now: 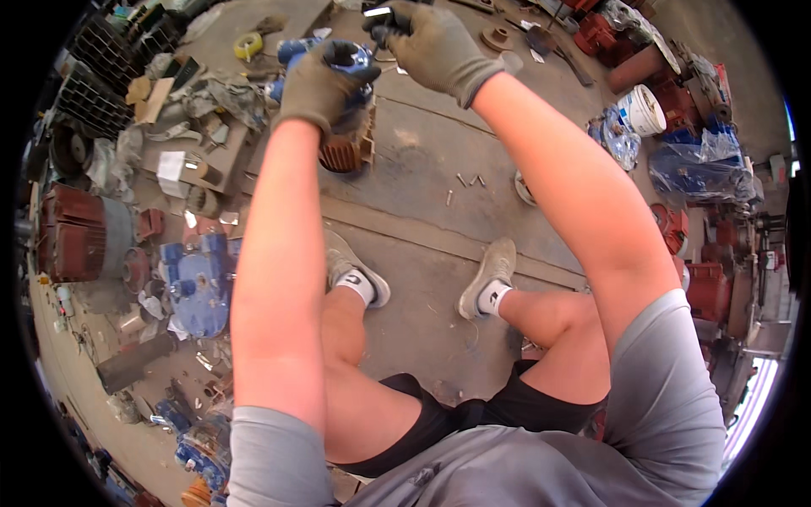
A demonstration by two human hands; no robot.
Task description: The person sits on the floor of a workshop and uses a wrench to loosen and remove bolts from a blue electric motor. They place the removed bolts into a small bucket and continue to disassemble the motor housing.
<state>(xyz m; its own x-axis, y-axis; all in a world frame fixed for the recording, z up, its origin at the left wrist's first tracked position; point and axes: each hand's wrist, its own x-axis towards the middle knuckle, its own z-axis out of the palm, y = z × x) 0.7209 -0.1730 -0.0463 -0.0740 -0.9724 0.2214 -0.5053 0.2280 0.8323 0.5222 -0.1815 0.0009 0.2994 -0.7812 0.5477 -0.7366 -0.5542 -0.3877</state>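
Note:
My left hand [319,87], in a grey-brown work glove, lies over a blue metal machine housing [294,49] at the far side, its fingers bent around the top. Part of the housing is hidden under that glove. Just below it, a rusty brown finned part [340,155] stands beside a piece of cardboard [369,139]. My right hand [435,49], gloved the same way, is raised to the right of the housing. Its fingers are closed around something dark with a bright end near the top edge; the kind cannot be made out.
Several small bolts [462,180] lie on the floor ahead of my shoes. A yellow tape roll [247,46] sits far left. Left stand a red motor [74,232] and a blue casting [198,291]; right, a white bucket [642,111] and a plastic-wrapped blue motor [701,169].

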